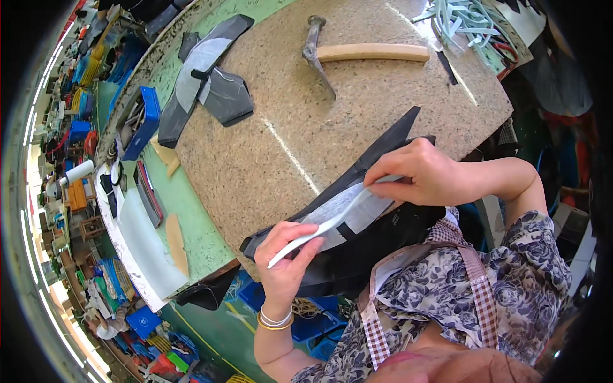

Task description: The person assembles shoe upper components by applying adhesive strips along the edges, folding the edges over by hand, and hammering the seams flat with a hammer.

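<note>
A narrow white strip (332, 220) runs slantwise over a black piece with light grey backing (368, 214), close in front of my body. Between the thumb and fingers of my left hand (284, 252) is the lower left end of the strip, raised at an edge. My right hand (424, 175) pinches its upper right end, fingertips bent down on the backing. A black tab (345, 230) shows on the backing below the strip. The piece's dark part hangs over the near edge of the speckled stone slab (255, 172).
On the slab lie a hammer (370, 52) with a wooden handle and another black and grey piece (214, 70). A heap of pale strips (456, 25) sits at the far right. Left of the slab are a blue tray (143, 121) with tools and a tan flat pattern (177, 244).
</note>
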The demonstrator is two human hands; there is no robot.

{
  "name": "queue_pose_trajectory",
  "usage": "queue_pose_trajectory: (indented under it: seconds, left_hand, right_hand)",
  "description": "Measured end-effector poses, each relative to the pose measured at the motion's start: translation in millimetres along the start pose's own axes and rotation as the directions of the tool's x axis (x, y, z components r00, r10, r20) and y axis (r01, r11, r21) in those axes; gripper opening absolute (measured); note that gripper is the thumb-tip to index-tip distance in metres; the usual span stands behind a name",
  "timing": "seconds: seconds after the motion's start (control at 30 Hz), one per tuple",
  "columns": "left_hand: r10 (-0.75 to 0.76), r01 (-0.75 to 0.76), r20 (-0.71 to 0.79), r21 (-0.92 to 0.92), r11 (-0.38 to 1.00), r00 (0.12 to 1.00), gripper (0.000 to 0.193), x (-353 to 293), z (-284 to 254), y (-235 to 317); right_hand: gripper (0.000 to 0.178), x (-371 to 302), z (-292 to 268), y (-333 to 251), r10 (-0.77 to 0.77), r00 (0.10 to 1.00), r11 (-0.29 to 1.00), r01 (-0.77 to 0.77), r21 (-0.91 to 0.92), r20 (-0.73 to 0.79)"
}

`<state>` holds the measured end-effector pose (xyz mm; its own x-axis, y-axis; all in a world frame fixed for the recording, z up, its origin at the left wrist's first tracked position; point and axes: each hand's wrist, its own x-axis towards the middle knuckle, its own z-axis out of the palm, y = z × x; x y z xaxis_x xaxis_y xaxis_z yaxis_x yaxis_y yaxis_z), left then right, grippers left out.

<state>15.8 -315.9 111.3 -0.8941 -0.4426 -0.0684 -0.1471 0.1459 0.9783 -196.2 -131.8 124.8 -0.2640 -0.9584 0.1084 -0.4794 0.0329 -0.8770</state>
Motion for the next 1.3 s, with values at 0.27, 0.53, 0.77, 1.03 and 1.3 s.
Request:
queue_pose_trajectory:
  seconds: [0.27, 0.53, 0.77, 1.03, 1.3]
  left_hand:
    - [-0.151, 0.167, -0.152, 0.094, 0.981, 0.977, 0.008, 2.4, -1.3, 10.8]
    - [0.247, -0.142, -0.091, 0.612, 0.778, 0.965, 0.022, 8.6, 12.4, 3.9]
    - [0.448, -0.410, 0.174, 0.757, 0.508, 0.877, 0.047, 8.7, 12.7, 1.6]
    - [0.418, -0.379, 0.175, 0.793, 0.477, 0.891, 0.037, 9.7, 19.4, 3.6]
    - [0.372, -0.055, -0.188, 0.831, 0.554, 0.909, 0.043, -2.8, 25.1, -8.6]
  right_hand:
    - [0.012, 8.8, 3.7, -2.9, -0.096, 0.991, 0.975, 0.076, -0.209, -0.088]
    - [0.016, 4.1, 3.4, 3.5, -0.040, 0.993, 0.925, -0.004, -0.379, -0.108]
    - [0.012, -16.0, -8.7, 1.2, -0.027, 0.944, 0.933, -0.095, -0.348, -0.330]
    - [0.027, -2.1, -38.6, 3.1, 0.370, 0.889, 0.782, -0.454, -0.427, -0.268]
    - [0.031, 12.0, 16.2, -29.7, -0.565, 0.822, 0.735, 0.541, -0.408, 0.070]
